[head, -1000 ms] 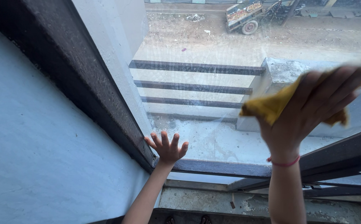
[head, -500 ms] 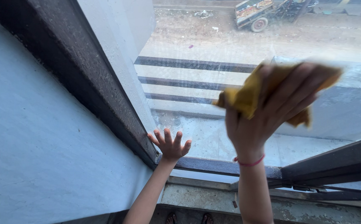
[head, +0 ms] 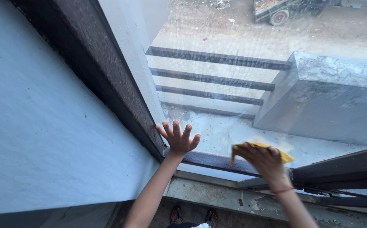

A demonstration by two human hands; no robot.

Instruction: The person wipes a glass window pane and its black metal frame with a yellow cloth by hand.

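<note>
A pale blue-grey wall [head: 35, 135] fills the whole area to the left of both hands, plain and unmarked. A broad pane of window glass [head: 234, 50] spreads above and beyond the hands, streaked with faint smears. Through it, well beyond the hands, lie a sandy road [head: 242, 33] and a flat concrete roof with dark bars [head: 208, 78] across it, and above the right hand stands a grey concrete block [head: 327, 97]. Far up, past the right hand, a cart with one round wheel [head: 278, 17] sits on the road; no lettering on it can be told. A dark, rough window frame [head: 107, 80] runs on a slant from the upper left down to just left of the left hand, then turns along the sill under both hands. To the right of the right hand a second dark frame rail [head: 343, 171] juts in. Below the wrists is a worn concrete ledge [head: 217, 196], and further down two sandalled feet [head: 192, 217] show on the floor.

The left hand [head: 179, 141] is spread flat, fingers fanned wide apart, palm pressed to the glass just above the sill and holding nothing. The right hand [head: 262, 159], a thin red band at its wrist, is curled down over a yellow cloth [head: 285, 156], pressing it against the lowest part of the glass beside the sill. The cloth's corner pokes out on the hand's right side. The two hands are near each other but not touching.
</note>
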